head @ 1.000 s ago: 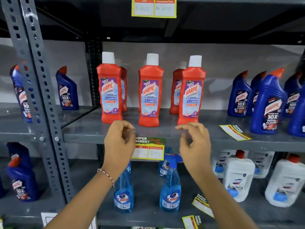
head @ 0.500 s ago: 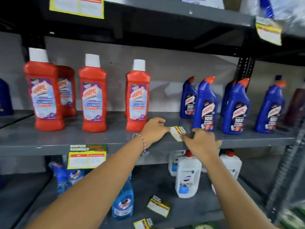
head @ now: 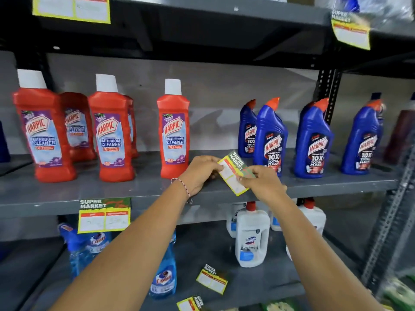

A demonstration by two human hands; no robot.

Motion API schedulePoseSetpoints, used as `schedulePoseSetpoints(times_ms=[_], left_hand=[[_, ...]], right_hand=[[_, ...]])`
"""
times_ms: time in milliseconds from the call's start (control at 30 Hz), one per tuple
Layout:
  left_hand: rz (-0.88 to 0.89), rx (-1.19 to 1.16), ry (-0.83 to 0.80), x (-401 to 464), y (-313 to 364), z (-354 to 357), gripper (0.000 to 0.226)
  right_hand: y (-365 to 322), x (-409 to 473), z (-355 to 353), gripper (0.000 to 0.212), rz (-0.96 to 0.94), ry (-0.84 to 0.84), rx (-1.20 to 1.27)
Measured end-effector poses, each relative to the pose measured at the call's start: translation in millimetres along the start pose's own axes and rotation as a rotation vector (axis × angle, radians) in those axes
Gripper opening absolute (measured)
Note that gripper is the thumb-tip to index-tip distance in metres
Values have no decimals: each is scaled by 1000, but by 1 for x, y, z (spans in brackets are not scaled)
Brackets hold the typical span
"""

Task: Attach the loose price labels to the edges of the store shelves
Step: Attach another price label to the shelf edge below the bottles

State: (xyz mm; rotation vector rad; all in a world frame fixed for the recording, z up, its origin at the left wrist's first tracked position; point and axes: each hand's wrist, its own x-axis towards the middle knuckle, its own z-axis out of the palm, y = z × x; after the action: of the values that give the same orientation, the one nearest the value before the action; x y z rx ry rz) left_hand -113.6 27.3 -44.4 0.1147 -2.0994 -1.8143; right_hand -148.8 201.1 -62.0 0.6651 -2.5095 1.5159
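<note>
A loose yellow and green price label (head: pixel 232 173) is held tilted just above the front of the middle grey shelf (head: pixel 112 194). My left hand (head: pixel 199 175) pinches its left edge and my right hand (head: pixel 261 185) pinches its right side. Another label (head: pixel 104 215) hangs fixed on the shelf edge to the left. Two loose labels lie on the lower shelf, one (head: pixel 212 280) flat and one (head: pixel 190 304) at the front edge. More labels hang from the top shelf at the left (head: pixel 71 9) and at the right (head: pixel 350 31).
Red Harpic bottles (head: pixel 173 133) stand left of my hands and blue Harpic bottles (head: pixel 270 140) right of them. White jugs (head: pixel 251 236) and blue Colin spray bottles (head: pixel 164 272) fill the lower shelf. A perforated metal upright (head: pixel 390 223) rises at the right.
My view and both hands shifted right from the fixed label. Both hands took hold of the loose label lying on the shelf and lifted it, tilted, off the surface.
</note>
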Motion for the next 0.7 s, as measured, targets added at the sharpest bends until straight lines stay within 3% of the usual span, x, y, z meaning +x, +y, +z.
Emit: schedulePoseSetpoints(times_ms=[133, 200, 333, 433, 567, 700], left_hand=[[-9, -28, -75, -11, 6, 5, 14], [0, -1, -112, -20, 9, 11, 8], [126, 185, -17, -36, 15, 48, 15], [149, 310, -81, -43, 13, 86, 19], [118, 325, -134, -46, 8, 136, 4], [113, 397, -68, -42, 1, 174, 15]], right_hand=[[6, -20, -16, 19, -62, 61, 360], [13, -24, -31, 22, -102, 36, 345], [38, -23, -65, 22, -158, -40, 168], [65, -24, -89, 28, -157, -27, 88], [98, -25, -117, 26, -71, 95, 282], [129, -18, -133, 13, -52, 165, 271]])
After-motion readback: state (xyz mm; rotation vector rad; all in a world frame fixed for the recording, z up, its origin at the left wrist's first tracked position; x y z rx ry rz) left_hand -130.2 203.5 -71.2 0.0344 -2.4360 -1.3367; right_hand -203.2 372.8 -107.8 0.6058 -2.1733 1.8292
